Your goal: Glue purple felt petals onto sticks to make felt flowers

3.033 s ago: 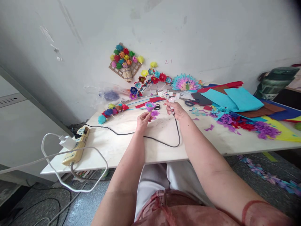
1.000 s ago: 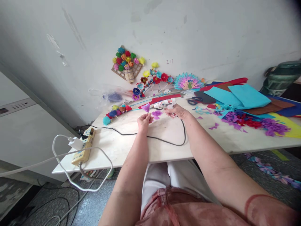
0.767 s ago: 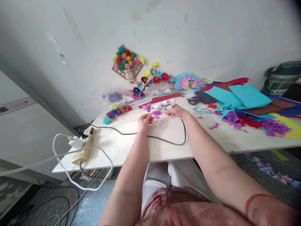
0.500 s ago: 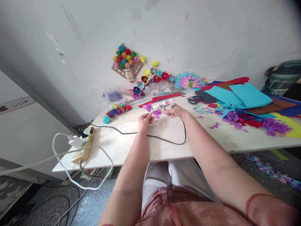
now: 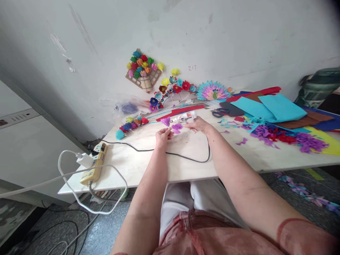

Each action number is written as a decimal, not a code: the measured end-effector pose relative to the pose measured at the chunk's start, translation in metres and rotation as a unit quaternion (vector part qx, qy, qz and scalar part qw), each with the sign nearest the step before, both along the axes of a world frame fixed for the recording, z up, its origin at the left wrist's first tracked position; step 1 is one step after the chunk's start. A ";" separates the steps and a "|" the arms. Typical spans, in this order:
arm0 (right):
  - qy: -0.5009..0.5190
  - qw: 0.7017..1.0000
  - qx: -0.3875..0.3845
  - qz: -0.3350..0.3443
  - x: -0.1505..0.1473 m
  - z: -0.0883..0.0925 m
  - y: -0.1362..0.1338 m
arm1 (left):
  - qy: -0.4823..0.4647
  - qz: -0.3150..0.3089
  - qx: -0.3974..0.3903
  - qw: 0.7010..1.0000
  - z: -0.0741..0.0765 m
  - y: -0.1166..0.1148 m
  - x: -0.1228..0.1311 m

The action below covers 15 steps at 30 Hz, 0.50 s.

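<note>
My left hand (image 5: 162, 135) pinches the base of a small purple paper flower (image 5: 166, 121) above the white table (image 5: 148, 166). My right hand (image 5: 198, 124) is closed around a white hot glue gun (image 5: 186, 116), whose nozzle points left at the flower. A second purple flower piece (image 5: 176, 127) lies on the table between my hands. The gun's black cord (image 5: 186, 157) loops across the tabletop toward the power strip (image 5: 94, 166).
Finished paper flowers (image 5: 130, 125) lie at the left rear, more stand against the wall with a paper peacock fan (image 5: 212, 91). Scissors (image 5: 219, 113), blue and brown felt sheets (image 5: 268, 109) and purple and red scraps (image 5: 287, 137) cover the right side.
The glue gun went from upright in my right hand to lying sideways with its nozzle against the flower. My left hand lowered and turned the flower. The camera shifted slightly.
</note>
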State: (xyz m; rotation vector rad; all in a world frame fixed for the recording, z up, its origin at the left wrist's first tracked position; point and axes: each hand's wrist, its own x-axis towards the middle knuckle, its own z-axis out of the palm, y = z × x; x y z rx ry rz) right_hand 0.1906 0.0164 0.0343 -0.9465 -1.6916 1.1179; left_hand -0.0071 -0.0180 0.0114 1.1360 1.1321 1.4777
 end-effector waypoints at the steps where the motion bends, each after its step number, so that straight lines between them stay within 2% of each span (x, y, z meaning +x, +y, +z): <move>1: -0.002 1.000 0.000 -0.003 0.000 0.000 0.000 | -0.001 0.000 -0.001 1.000 0.000 0.000 0.000; 15: -0.060 0.997 0.033 -0.023 -0.012 0.006 -0.008 | -0.023 0.001 -0.009 1.000 -0.004 0.004 0.000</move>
